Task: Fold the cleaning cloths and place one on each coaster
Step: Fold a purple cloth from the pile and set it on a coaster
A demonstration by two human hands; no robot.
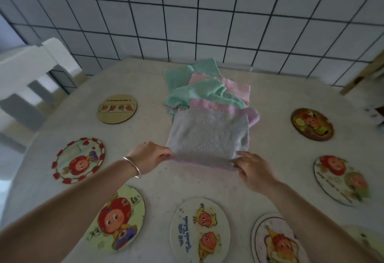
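Between both hands, grey cloth [207,134], left hand [150,155], right hand [252,168] pinching near corners

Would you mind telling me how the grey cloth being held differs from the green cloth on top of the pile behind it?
The grey cloth is spread fairly flat, while the green cloth lies rumpled. The left hand and right hand each pinch a near corner of the grey cloth; no hand touches the green cloth. The grey cloth lies nearer the person, the green cloth farther back. Both have zigzag edges and overlap the pile.
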